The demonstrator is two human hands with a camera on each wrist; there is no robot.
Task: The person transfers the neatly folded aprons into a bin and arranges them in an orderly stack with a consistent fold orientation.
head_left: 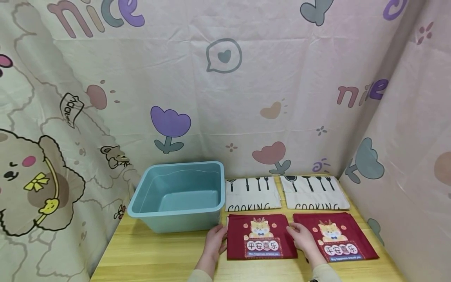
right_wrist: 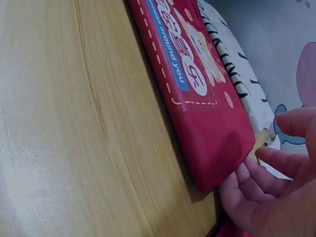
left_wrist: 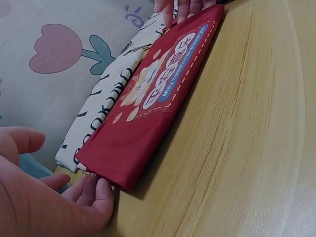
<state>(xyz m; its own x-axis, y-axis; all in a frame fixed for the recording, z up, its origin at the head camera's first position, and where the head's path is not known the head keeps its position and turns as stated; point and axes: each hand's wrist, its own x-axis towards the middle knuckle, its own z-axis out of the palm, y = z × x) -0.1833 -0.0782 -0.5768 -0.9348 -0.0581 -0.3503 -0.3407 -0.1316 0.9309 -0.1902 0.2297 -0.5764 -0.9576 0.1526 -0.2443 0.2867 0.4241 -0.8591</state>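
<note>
A folded red cloth (head_left: 236, 235) with a cartoon animal print lies flat on the wooden table. At its left edge is my left hand (head_left: 214, 243), whose fingertips touch the side while the thumb stays apart, as the left wrist view shows. My right hand (head_left: 303, 239) touches the opposite edge with its fingers; in the right wrist view that thumb (right_wrist: 296, 121) is raised off the fabric. A second folded red cloth (head_left: 356, 231) with the same print lies just right of the right hand, partly behind the wrist.
Two folded white cloths, one on the left (head_left: 251, 196) and one on the right (head_left: 315, 194), lie behind the red ones, printed with utensils and "COOKING". A light blue plastic bin (head_left: 176, 221) stands at the left. Patterned curtains (head_left: 225, 98) enclose the wooden table (head_left: 141, 258).
</note>
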